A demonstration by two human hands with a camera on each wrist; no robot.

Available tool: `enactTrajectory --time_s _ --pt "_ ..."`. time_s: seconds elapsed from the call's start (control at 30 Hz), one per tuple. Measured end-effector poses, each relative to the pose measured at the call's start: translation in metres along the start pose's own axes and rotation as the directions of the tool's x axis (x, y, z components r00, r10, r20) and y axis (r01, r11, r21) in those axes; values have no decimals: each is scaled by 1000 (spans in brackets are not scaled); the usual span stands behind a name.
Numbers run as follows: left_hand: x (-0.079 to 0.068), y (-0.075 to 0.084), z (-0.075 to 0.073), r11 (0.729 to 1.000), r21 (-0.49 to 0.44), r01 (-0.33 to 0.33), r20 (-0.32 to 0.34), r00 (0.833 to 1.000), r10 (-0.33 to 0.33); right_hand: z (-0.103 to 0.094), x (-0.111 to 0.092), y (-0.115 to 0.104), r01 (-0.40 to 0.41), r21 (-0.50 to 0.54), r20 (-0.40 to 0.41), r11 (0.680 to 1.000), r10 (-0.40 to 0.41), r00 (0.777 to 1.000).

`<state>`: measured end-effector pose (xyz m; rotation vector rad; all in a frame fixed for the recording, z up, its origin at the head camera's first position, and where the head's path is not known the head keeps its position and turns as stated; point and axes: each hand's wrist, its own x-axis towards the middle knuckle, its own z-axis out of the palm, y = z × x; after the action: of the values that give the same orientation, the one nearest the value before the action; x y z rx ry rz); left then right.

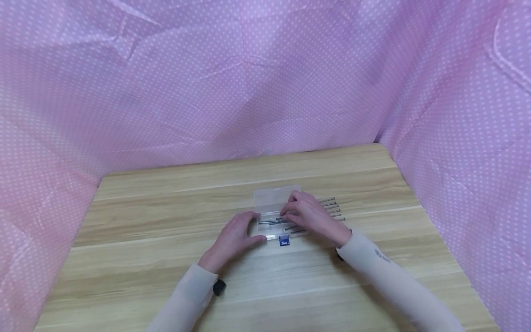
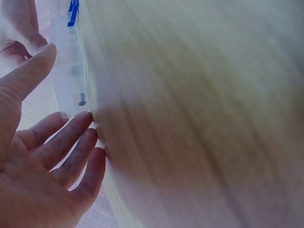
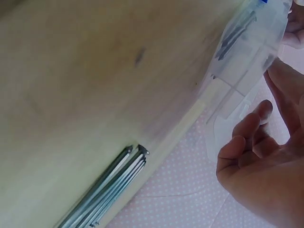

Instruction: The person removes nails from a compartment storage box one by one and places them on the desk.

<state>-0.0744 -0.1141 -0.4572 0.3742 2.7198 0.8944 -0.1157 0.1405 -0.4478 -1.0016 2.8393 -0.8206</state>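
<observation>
On a wood-grained table point(image 1: 166, 267), walled on three visible sides by creased pink dotted cloth point(image 1: 186, 92), a clear box point(image 1: 270, 230) stands, lid laid back, beside a row of nails point(image 3: 114, 183), with a few more inside. The left hand point(image 1: 234, 234), fingers loosely spread, touches the box's left side; the right hand point(image 1: 313, 214) bends over the box, its hold unclear.

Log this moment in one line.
left hand touching open box | right hand over box | nails: some inside, others on table
</observation>
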Motion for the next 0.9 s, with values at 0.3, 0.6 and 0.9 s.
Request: enactTrajectory --time_s 0.3,0.6,0.9 --pt "0 -1 1 1000 0 -6 -5 1000 6 -2 5 1 -34 6 103 999 33 994" --pt "1 0 1 1000 2 16 0 1000 -16 -3 11 5 -51 8 168 999 49 985" --pt "2 -3 1 1000 2 -10 -8 1000 10 -3 14 12 32 -14 172 999 -29 985"
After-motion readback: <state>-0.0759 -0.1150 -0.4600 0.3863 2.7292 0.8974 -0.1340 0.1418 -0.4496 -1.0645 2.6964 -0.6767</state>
